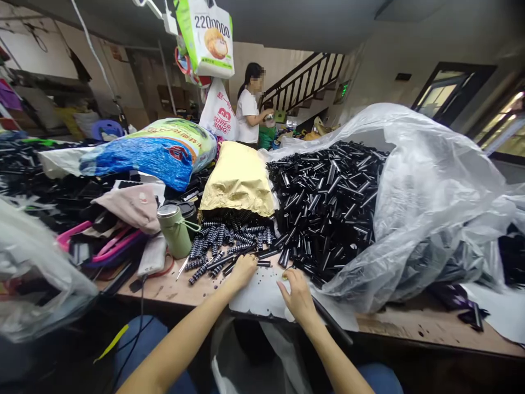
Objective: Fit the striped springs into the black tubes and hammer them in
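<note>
Black tubes (328, 202) spill in a heap from a clear plastic bag (426, 208) that lies on its side on the wooden table (394, 323), its mouth turned toward a white sheet (262, 293) at the table's near edge. Both bare forearms reach up from below onto that sheet. The left hand (243, 272) lies palm down at the sheet's far left corner, its fingers curled over the nearest ribbed black pieces (229, 241); whether it grips one cannot be told. The right hand (298, 295) rests on the sheet just right of it, fingers bent inward, with a long black tube (332, 323) running out from under the wrist toward the table's edge, apparently held. A gold bag (238, 180) lies behind the sheet, open end toward it, and the ribbed pieces pour out from beneath it. A green flask (175, 230) stands left of those pieces. Farther back a person in a white shirt (248, 115) stands near a staircase.
</note>
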`<state>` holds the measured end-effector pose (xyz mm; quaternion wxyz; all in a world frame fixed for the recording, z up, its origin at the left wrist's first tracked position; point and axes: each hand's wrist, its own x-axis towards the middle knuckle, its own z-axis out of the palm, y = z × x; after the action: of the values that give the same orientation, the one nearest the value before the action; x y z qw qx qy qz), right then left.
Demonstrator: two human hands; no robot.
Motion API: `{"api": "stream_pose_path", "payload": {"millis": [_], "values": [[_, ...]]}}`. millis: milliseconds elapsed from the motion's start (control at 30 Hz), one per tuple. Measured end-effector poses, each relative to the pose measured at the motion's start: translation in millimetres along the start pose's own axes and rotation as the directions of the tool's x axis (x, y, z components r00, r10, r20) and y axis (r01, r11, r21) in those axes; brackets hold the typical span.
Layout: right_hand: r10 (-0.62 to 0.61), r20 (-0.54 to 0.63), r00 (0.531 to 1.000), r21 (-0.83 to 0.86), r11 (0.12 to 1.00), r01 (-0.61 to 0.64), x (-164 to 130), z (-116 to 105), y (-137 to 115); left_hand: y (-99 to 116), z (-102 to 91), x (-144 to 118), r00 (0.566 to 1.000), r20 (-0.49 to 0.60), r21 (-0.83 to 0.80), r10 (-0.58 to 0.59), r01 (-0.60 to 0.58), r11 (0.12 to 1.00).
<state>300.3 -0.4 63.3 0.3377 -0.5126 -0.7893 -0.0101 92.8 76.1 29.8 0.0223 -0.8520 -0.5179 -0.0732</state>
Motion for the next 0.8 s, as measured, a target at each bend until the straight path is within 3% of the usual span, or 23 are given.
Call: {"api": "stream_pose_path", "payload": {"millis": [267,333,367,433,467,500,533,567,600,667,700,733,800], "values": [[0.048,0.028,0.998,0.121,0.991,-0.051,-3.5,-3.8,-1.0,-1.2,-17.9,13.4,0.999,-0.038,-0.16,-0.012,0.006,0.987],[0.108,0.03,0.994,0.225,0.968,-0.112,-1.1,-11.2,-2.6,4.4,-30.9,11.5,0.993,-0.076,-0.419,-0.09,0.051,0.907],[0.156,0.041,0.987,0.296,0.942,-0.161,1.6,-15.8,-4.8,8.3,-39.0,9.3,0.986,-0.073,-0.624,-0.15,0.072,0.778],[0.262,0.089,0.961,0.445,0.853,-0.274,10.4,-25.8,-11.8,17.4,-56.8,3.7,0.969,0.02,-0.953,-0.248,0.093,0.288],[0.304,0.117,0.945,0.514,0.796,-0.32,16.2,-30.5,-15.8,21.9,-65.5,0.6,0.963,0.074,-0.994,-0.259,0.093,0.062],[0.332,0.135,0.934,0.568,0.746,-0.347,22.3,-34.6,-19.9,26.3,-73.5,-2.7,0.961,0.111,-0.992,-0.254,0.093,-0.08],[0.357,0.177,0.917,0.619,0.684,-0.386,28.2,-38.0,-23.6,30.4,-80.4,-6.2,0.958,0.12,-0.986,-0.262,0.086,-0.14],[0.391,0.257,0.884,0.663,0.594,-0.456,33.3,-40.7,-26.9,34.2,-86.1,-10.2,0.954,0.101,-0.989,-0.283,0.066,-0.133],[0.403,0.348,0.847,0.684,0.509,-0.523,37.0,-42.8,-29.7,37.9,-90.3,-14.7,0.949,0.058,-0.997,-0.311,0.038,-0.07],[0.386,0.466,0.796,0.665,0.441,-0.603,39.1,-45.5,-33.8,45.0,-94.3,-25.4,0.937,-0.056,-0.993,-0.346,-0.016,0.117],[0.362,0.457,0.813,0.638,0.503,-0.583,37.4,-46.2,-35.1,48.3,-94.0,-31.2,0.936,-0.089,-0.982,-0.34,-0.025,0.187],[0.315,0.407,0.857,0.594,0.622,-0.51,33.9,-46.4,-36.0,51.6,-92.3,-37.1,0.943,-0.089,-0.976,-0.32,-0.018,0.219],[0.143,0.288,0.947,0.432,0.863,-0.262,23.6,-44.7,-36.7,57.9,-84.7,-48.4,0.964,-0.012,-0.981,-0.264,0.04,0.189]]}}
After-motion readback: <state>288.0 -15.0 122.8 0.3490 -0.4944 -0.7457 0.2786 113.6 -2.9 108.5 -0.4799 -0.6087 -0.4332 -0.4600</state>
